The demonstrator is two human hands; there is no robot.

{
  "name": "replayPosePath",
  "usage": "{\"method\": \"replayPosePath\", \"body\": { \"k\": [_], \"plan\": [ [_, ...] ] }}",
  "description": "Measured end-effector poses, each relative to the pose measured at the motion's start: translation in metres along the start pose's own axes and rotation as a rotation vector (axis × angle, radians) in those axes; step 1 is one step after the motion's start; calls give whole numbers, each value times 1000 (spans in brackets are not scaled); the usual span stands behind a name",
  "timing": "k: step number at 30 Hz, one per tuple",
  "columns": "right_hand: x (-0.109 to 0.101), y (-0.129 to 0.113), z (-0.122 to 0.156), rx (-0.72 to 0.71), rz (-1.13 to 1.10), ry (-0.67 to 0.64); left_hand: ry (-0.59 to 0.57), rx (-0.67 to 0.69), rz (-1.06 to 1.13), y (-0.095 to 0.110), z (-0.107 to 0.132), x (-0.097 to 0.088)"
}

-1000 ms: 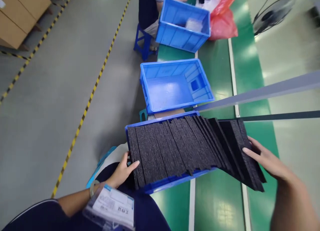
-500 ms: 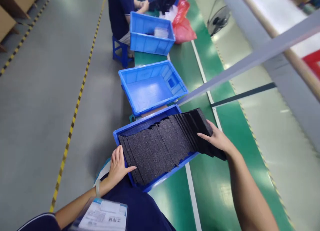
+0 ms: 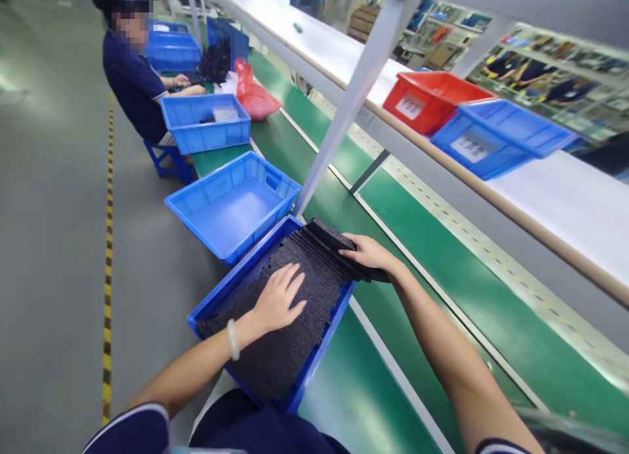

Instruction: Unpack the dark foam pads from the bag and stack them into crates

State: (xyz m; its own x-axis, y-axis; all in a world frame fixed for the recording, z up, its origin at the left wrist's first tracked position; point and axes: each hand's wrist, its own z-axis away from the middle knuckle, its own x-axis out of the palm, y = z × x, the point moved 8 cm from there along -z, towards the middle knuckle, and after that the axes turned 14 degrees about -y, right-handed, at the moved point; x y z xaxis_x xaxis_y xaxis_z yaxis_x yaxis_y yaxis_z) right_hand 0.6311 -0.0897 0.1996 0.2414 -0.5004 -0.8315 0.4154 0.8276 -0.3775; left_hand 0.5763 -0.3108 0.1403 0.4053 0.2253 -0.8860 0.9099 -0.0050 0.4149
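A blue plastic bin (image 3: 223, 290) rests at the near edge of the green conveyor belt, filled with a row of black foam sheets (image 3: 289, 329) leaning over one another. My left hand (image 3: 278, 300) lies flat on top of the sheets, fingers spread. My right hand (image 3: 368, 252) rests on the far end of the stack where it overhangs the bin's rim, fingers laid over the top sheets; whether they curl round the edge is hidden.
An empty blue bin (image 3: 236, 205) stands just beyond mine, then another blue bin (image 3: 204, 121) before a seated person (image 3: 135, 80). A grey slanted post (image 3: 351, 97) rises right behind my bin. Red bin (image 3: 430, 100) and blue bin (image 3: 496, 136) sit on the upper shelf.
My left hand moved from the bin's near corner up onto the foam sheets. The fanned-out stack has been pushed back together into the bin. My head has lifted, showing the shelf.
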Motion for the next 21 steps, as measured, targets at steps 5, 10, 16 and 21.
{"method": "replayPosePath", "body": {
  "k": [5,10,16,21],
  "plan": [
    [-13,17,8,51,-33,145,-158,241,-203,22,-121,22],
    [-42,59,48,243,-33,441,-286,157,-273,-9,-161,57],
    [-50,87,105,355,-47,685,-417,88,-314,-32,-181,74],
    [-27,107,136,503,-49,686,-552,136,-318,-27,-192,82]
  ]
}}
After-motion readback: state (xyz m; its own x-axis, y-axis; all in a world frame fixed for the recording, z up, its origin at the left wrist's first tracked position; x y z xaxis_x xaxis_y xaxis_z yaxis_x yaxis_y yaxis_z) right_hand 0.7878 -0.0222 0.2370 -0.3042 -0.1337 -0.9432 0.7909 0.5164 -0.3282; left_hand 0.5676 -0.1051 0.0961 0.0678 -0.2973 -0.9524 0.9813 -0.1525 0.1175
